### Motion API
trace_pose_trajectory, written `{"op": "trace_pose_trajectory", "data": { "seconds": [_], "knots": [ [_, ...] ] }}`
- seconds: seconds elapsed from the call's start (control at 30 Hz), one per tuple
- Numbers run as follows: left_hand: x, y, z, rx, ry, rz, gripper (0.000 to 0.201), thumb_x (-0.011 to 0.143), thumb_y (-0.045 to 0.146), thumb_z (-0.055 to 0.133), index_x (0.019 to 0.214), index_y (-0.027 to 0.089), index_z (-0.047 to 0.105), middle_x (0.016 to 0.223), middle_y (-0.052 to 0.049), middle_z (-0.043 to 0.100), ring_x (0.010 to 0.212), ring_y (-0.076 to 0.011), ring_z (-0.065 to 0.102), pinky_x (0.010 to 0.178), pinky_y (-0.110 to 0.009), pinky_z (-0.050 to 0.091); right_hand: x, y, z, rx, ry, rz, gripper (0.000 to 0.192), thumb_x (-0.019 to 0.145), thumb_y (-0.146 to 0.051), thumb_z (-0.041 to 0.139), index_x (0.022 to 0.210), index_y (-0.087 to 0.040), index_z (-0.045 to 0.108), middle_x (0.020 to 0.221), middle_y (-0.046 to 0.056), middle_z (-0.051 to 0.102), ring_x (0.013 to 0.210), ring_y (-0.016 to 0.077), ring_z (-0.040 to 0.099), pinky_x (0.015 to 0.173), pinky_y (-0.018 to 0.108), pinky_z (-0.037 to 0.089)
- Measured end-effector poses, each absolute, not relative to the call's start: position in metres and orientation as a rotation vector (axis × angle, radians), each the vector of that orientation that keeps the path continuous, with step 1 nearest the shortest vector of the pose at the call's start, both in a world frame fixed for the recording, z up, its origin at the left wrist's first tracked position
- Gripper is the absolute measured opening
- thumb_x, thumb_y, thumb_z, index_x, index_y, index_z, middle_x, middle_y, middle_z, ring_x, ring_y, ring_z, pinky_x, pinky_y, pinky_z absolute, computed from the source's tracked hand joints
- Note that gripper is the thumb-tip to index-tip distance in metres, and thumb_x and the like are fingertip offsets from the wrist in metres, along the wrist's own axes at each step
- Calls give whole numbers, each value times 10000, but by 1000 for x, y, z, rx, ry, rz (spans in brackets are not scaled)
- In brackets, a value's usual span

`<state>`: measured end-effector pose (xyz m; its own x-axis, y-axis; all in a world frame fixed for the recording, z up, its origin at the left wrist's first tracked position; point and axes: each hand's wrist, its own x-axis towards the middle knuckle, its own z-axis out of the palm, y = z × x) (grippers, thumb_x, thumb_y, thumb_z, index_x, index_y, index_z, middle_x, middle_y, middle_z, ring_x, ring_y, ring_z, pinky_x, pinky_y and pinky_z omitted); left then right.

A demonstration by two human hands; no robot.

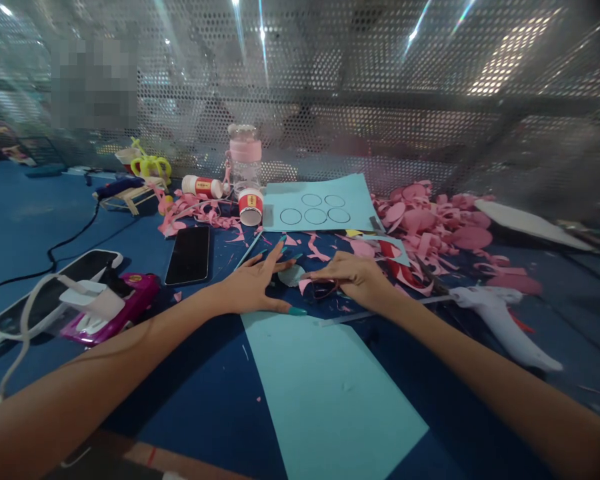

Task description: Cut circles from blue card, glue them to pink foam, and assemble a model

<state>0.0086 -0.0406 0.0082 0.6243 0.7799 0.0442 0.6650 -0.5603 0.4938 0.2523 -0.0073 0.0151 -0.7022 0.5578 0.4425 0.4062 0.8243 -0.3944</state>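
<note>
My left hand (257, 283) lies flat on the blue table with fingers spread, its fingertips by a small pale blue paper circle (291, 275). My right hand (353, 275) rests palm down just right of the circle, covering dark-handled scissors (325, 289) and a pink paper scrap; whether it grips them is unclear. A light blue paper sheet (330, 393) lies in front of both hands. A second light blue sheet with several drawn circles (317, 203) lies behind them.
A white glue gun (500, 320) lies at right. Pink paper cut-outs (440, 223) pile at back right. A black phone (189, 255), a red-and-white cup (251, 205), a pink-lidded bottle (245, 160) and a pink stapler with charger (105, 307) sit at left. Perforated metal wall behind.
</note>
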Motion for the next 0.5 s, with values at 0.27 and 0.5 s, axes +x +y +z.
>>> {"op": "trace_pose_trajectory", "data": {
  "seconds": [0.27,0.5],
  "knots": [
    [10,-42,11,2422,1140,348,1131,703,628,535,1352,198,-285,1444,-108,288,1359,-247,158,1086,-441,98,258,-13,24,-562,-2526,431,320,804,-113,461,948,-260,706,811,30,724,668,141,582,612,253,487],
    [11,-40,9,2413,1191,412,1096,704,570,583,1390,210,-192,1386,-80,404,1333,-235,252,1082,-439,141,270,-9,36,-803,-2386,398,379,797,-109,437,1009,-310,679,804,8,694,751,152,587,659,276,497]
  ]
}}
